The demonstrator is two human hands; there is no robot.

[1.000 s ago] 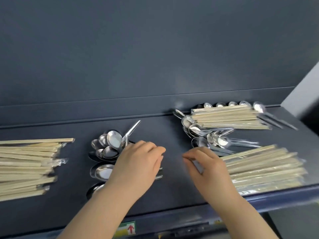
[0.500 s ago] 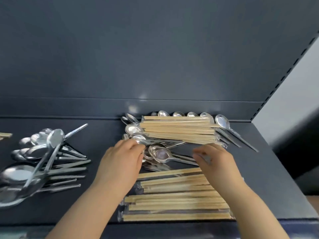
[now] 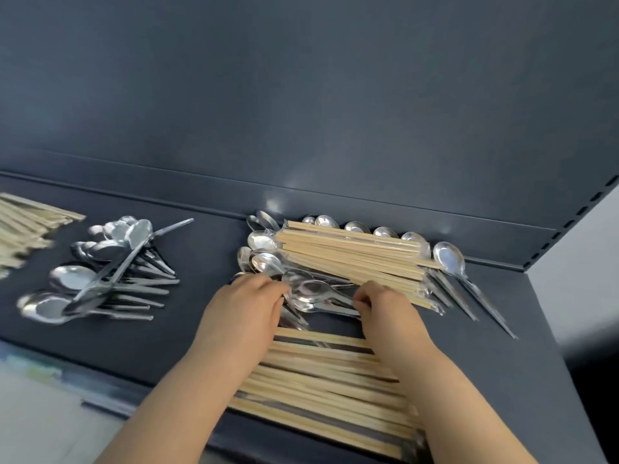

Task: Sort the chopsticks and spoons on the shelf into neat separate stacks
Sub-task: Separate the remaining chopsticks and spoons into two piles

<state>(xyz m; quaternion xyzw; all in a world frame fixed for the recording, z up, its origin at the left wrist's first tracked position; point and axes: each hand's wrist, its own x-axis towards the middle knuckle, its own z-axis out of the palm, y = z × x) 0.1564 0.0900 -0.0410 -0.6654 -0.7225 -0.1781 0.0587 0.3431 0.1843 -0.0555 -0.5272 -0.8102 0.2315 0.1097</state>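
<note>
Both grips narrow: left hand (image 3: 244, 306) curls onto the bowls of the loose spoons (image 3: 318, 291), right hand (image 3: 390, 311) pinches their handles. They lie on the shelf (image 3: 207, 249) between rear chopsticks (image 3: 351, 259) and front chopsticks (image 3: 328, 373). Slick, stiff, light steel, I reckon: best gathered by the handles.

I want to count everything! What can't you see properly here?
Head view:
- Back spoons: handles hidden under the back chopstick bundle.
- Left chopsticks: blurred, cut off by the left edge.
- Front chopsticks: partly under left forearm and right forearm.
- Middle spoons: partly hidden by left hand and right hand.
</note>
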